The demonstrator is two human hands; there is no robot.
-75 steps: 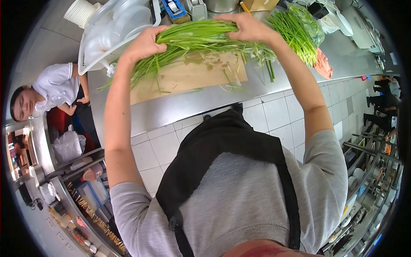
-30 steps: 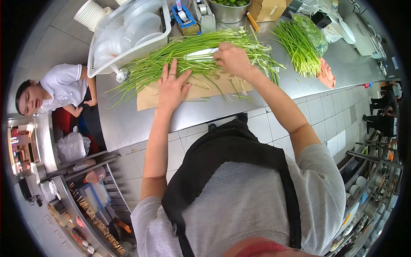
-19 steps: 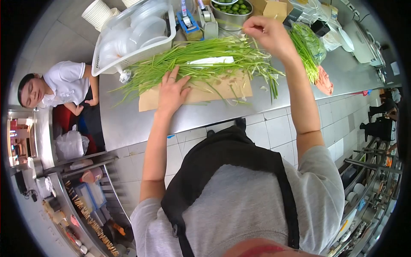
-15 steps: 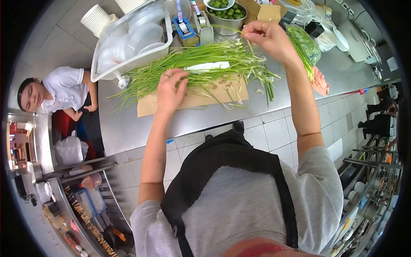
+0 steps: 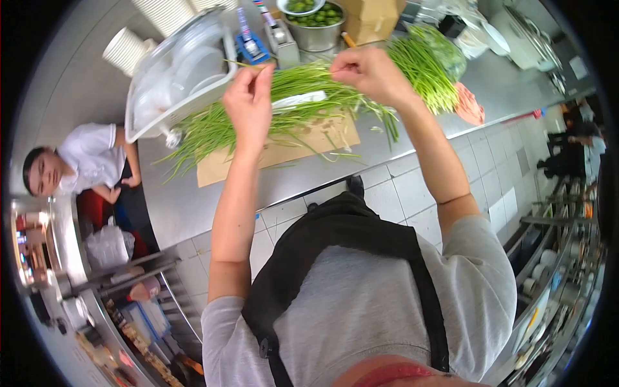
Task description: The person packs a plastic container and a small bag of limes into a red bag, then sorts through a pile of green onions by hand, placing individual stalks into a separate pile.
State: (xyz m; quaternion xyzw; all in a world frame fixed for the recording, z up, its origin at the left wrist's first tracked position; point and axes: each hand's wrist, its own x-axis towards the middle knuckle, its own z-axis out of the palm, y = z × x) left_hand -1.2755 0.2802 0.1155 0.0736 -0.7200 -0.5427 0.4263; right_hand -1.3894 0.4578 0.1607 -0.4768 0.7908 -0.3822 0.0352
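Long green stalks [image 5: 303,84] lie in a loose pile across brown cardboard [image 5: 222,166] on the steel counter [image 5: 187,206], with a white strip [image 5: 299,101] among them. Above the pile's left part my left hand [image 5: 250,97] is raised in a pinch; a thin stalk end [image 5: 235,62] pokes out beside its fingertips. My right hand [image 5: 367,72] is also pinched, over the right part of the pile; the thin strand at its fingertips is hard to make out between the hands.
A white basket [image 5: 184,100] of plastic lids is at the left, near tape dispensers [image 5: 253,50]. Behind stands a metal pot [image 5: 316,35] of green fruit. More stalks [image 5: 422,74] and a pink cloth [image 5: 469,104] lie right. A person [image 5: 84,158] leans at the counter's left end.
My left hand has risen off the pile and closed into a pinch by a thin stalk. The right hand, which was holding a thin stalk, has come lower and nearer the left.
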